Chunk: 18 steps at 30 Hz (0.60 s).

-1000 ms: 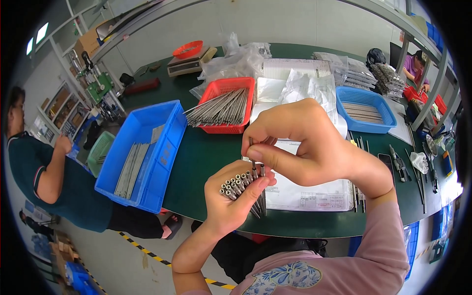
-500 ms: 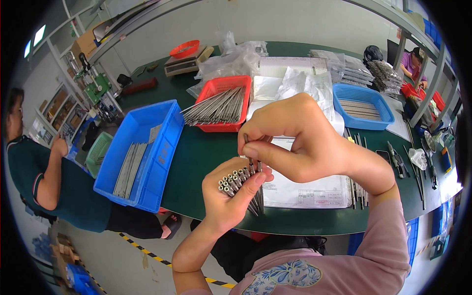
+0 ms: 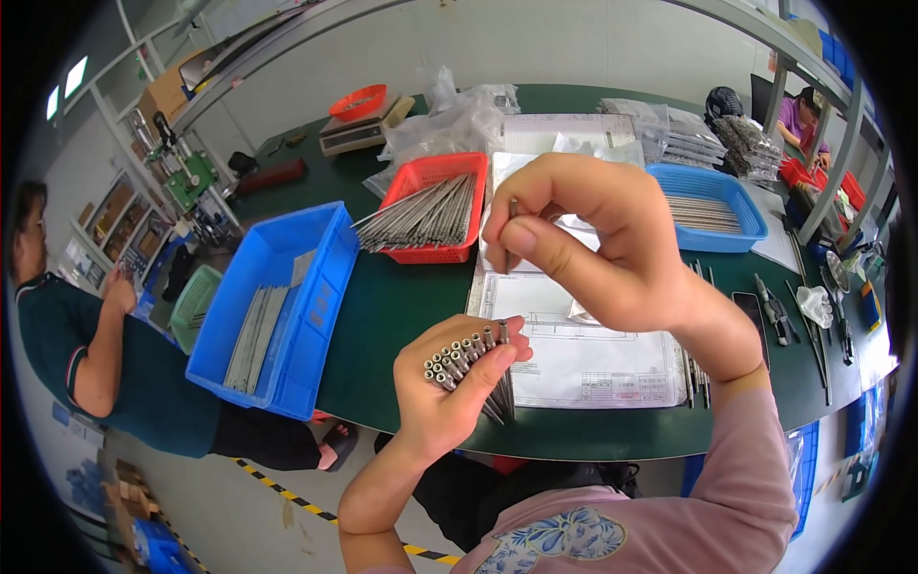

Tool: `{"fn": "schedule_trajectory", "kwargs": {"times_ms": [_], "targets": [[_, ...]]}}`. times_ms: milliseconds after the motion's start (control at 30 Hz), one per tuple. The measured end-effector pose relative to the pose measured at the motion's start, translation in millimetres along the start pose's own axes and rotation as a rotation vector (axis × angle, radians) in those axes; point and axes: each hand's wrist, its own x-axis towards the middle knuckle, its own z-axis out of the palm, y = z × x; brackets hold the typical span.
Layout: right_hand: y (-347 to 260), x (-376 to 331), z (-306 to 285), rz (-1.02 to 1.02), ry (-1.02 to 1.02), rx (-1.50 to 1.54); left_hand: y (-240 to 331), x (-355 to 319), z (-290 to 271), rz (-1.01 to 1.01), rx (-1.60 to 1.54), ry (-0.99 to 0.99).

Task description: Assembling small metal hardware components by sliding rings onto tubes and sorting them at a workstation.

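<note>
My left hand (image 3: 430,392) is closed around a bundle of thin metal rods (image 3: 461,356). Their shiny hollow ends fan out above the thumb, and the shafts slant down below the fist. Higher up and to the right, my right hand (image 3: 612,244) pinches a thin dark metal pin (image 3: 513,206) between thumb and forefinger. Only its tip shows; the fingers hide the rest. A gap separates the pin from the bundle. Printed drawing sheets (image 3: 612,368) lie on the table beneath both hands.
A red basket (image 3: 435,251) of metal rods stands behind my left hand. Left of it is a blue bin (image 3: 296,316) with long rods, and a light-blue basket (image 3: 717,239) sits right. Loose rods (image 3: 703,373) lie by the sheets. A co-worker (image 3: 115,364) stands at the left.
My right hand has lifted up from the bundle with the pin between its fingers. The left hand has stayed nearly in place, holding the rods.
</note>
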Motion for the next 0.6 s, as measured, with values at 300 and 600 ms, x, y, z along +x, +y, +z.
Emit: {"fn": "schedule_trajectory", "kwargs": {"times_ms": [300, 600], "targets": [[23, -35, -7, 0.102, -0.226, -0.030, -3, -1, -2, 0.027, 0.036, -0.005], [28, -38, -4, 0.031, -0.200, 0.077, 0, 0, -2, 0.043, 0.077, -0.023]]}}
